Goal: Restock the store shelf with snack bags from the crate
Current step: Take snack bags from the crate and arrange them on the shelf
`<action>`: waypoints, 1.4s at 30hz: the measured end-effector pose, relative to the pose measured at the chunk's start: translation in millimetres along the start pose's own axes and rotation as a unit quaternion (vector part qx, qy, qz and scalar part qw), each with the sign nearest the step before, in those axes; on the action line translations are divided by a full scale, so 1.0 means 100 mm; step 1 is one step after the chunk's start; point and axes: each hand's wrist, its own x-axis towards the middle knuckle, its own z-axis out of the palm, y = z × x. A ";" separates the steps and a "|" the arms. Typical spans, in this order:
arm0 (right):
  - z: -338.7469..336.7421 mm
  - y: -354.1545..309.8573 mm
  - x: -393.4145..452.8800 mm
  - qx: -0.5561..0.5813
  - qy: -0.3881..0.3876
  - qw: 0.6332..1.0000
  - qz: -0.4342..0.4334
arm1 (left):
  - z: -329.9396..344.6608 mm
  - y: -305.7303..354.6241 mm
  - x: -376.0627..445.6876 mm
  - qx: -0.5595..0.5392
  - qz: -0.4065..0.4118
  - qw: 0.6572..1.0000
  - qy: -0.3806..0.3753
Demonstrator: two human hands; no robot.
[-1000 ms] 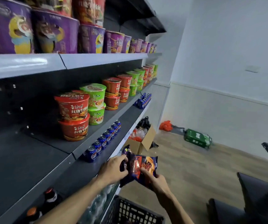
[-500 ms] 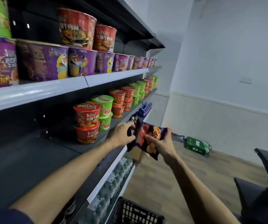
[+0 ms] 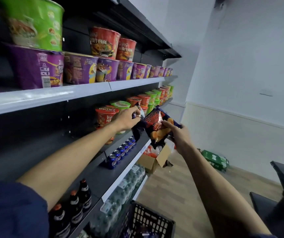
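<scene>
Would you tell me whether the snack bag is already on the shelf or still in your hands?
Still in the hands. The snack bag is tilted in the air before the shelf edge; the left hand pinches its top, the right hand grips its lower side.

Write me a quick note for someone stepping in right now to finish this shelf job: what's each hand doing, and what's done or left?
Left hand pinches the top corner of one snack bag; right hand grips a second bag from below. Both bags are in the air, in front of the shelf with the noodle cups, not yet set down. The black crate stands below by the floor.
Done: bags lifted.
Left: place both on the bare shelf space, then return to the crate.
</scene>
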 end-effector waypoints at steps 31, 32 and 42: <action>2.56 -0.30 -3.39 0.142 -0.488 0.858 0.074 | -2.91 -0.14 -4.68 0.038 -0.334 0.910 0.243; 2.71 -0.31 -3.59 0.142 -0.502 0.850 0.077 | -3.04 -0.16 -4.90 0.048 -0.342 0.904 0.251; 3.96 -0.30 -5.54 0.134 -0.592 0.788 0.106 | -4.34 -0.28 -6.86 0.156 -0.431 0.842 0.283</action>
